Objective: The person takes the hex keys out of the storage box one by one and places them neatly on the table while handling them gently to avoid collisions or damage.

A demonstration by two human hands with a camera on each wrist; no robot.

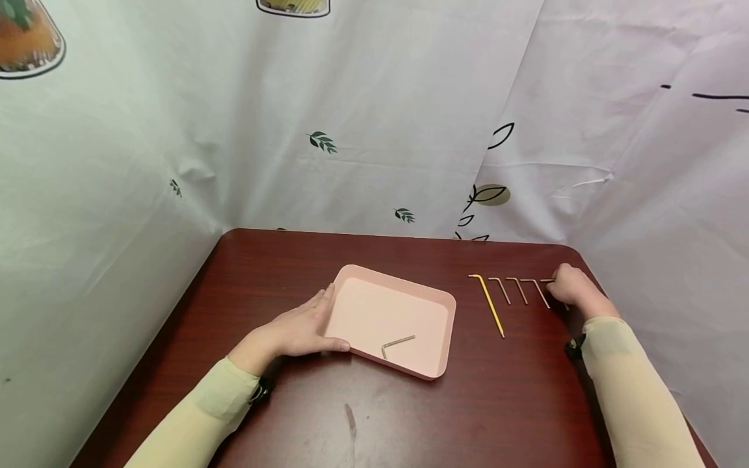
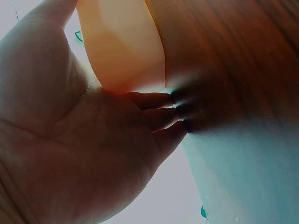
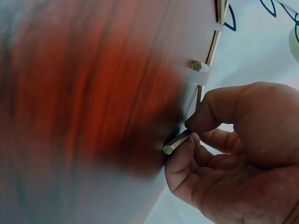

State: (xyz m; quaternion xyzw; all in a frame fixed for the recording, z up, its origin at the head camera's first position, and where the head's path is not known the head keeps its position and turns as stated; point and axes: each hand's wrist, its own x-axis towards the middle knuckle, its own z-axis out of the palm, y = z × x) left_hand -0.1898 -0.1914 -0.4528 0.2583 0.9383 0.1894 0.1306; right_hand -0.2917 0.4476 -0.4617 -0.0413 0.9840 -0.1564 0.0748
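My left hand [image 1: 301,325] rests at the left end of a pink tray [image 1: 393,281], fingers straight along its left wall and thumb on the near rim. In the left wrist view, the palm and fingers [image 2: 156,116] lie against the tray's outside [image 2: 124,51]. Inside the tray is an L-shaped hex key [image 1: 399,341]. At the far right of the table, my right hand [image 1: 573,289] pinches another hex key [image 3: 176,142] between thumb and fingertips; fingers hide part of it. Just left of that hand lies a hex key [image 1: 538,292].
Farther left in the same row are two more metal hex keys [image 1: 503,291] and a longer yellow hex key [image 1: 491,305]. The dark red table [image 1: 281,260] has fabric walls [image 1: 374,130] close behind and at both sides.
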